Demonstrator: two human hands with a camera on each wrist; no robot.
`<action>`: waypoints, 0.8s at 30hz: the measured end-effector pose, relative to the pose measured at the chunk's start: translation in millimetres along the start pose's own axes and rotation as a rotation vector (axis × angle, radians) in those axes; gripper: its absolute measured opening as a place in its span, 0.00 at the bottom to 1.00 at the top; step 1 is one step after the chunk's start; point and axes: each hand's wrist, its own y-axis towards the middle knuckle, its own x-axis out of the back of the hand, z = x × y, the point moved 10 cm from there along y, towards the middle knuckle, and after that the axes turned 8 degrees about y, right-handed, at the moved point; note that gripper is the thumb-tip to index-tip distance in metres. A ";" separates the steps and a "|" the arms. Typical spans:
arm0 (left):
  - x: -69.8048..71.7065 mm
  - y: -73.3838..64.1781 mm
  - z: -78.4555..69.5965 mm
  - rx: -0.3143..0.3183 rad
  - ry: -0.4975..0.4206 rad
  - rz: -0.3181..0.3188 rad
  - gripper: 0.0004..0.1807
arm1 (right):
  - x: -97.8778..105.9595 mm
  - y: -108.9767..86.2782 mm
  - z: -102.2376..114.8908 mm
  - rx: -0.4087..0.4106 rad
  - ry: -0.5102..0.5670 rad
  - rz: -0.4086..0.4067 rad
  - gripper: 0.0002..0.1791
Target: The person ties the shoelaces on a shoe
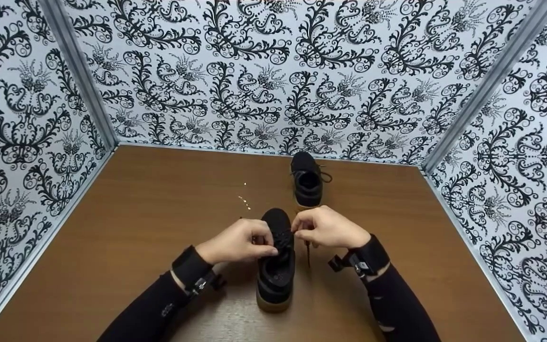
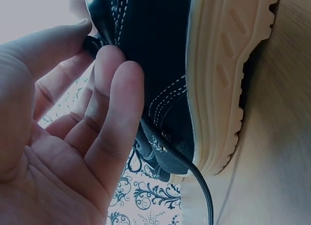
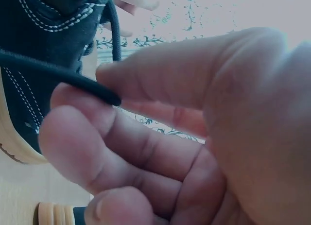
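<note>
A black sneaker (image 1: 274, 287) with a gum-coloured sole stands on the table, toe pointing away, between both hands. My left hand (image 1: 245, 241) is at its lacing from the left, thumb and fingertips pinching a dark piece at the upper's edge; I cannot tell whether that is lace or tongue. Below those fingers, a loose dark shoelace (image 2: 197, 174) runs down over the shoe's side in the left wrist view. On the other side, my right hand (image 1: 329, 229) pinches a black shoelace (image 3: 58, 74) between thumb and index finger, the other fingers curled under.
A second black sneaker (image 1: 305, 166) stands farther back, its lace (image 1: 325, 176) looped out to the right. Small bright specks (image 1: 245, 202) show on the brown wooden table (image 1: 159, 199). Patterned walls (image 1: 273, 85) enclose the back and both sides.
</note>
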 end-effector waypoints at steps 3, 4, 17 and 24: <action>-0.6 -0.3 0.6 0.008 0.000 0.006 0.08 | -2.6 1.2 -2.2 -0.008 0.002 -0.003 0.09; -0.8 -0.4 0.9 0.010 0.000 0.007 0.08 | -3.4 1.6 -2.2 -0.005 0.004 -0.003 0.10; -1.9 -0.7 0.9 0.002 0.000 0.009 0.08 | -6.5 4.2 6.6 0.096 -0.123 -0.032 0.16; -1.6 -1.0 1.2 -0.002 -0.004 0.007 0.08 | -10.9 5.5 7.7 0.079 -0.072 0.005 0.14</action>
